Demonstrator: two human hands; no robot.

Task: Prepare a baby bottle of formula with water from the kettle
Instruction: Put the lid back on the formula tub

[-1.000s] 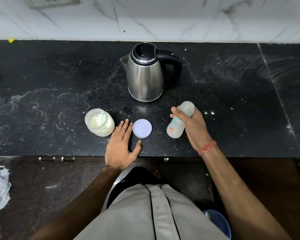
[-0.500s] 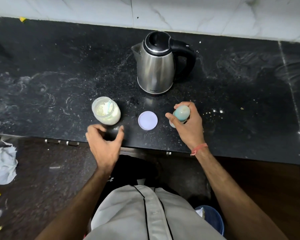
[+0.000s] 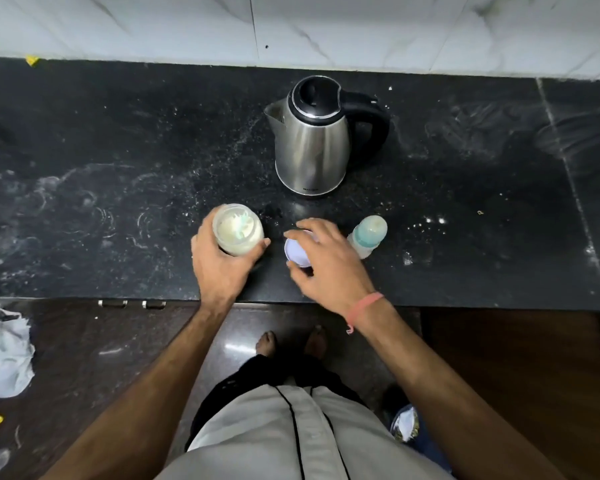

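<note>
At the near edge of the black counter [image 3: 84, 188], your left hand [image 3: 219, 268] wraps its fingers and thumb round the open formula jar [image 3: 238, 233], which stands upright on the stone. That grip looks meant to steady the jar, so it cannot skate or turn when something is pressed onto its mouth. Pale powder and what seems to be a scoop show inside it.

Just right of the jar, your right hand [image 3: 326, 265] arches over the round lilac lid [image 3: 297, 251], fingers spread and curled down around its rim. Whether the tips already pinch the lid or only hover on it, you cannot tell from above; the lid seems to lie flat on the counter. A lid reached for beside a held jar suggests you mean to close the jar, so the powder step is probably finished.

Right of that hand stands the baby bottle [image 3: 368, 237], upright and free of both hands, its cap on, parked near but clear of your working space. Its contents cannot be read from here.

Farther back, behind the lid, sits the steel kettle [image 3: 312, 150], lid shut, spout to the left and handle to the right, well placed for a right-hand lift. White powder is scattered over the counter around everything, so expect the lid to slide if you nudge it.
</note>
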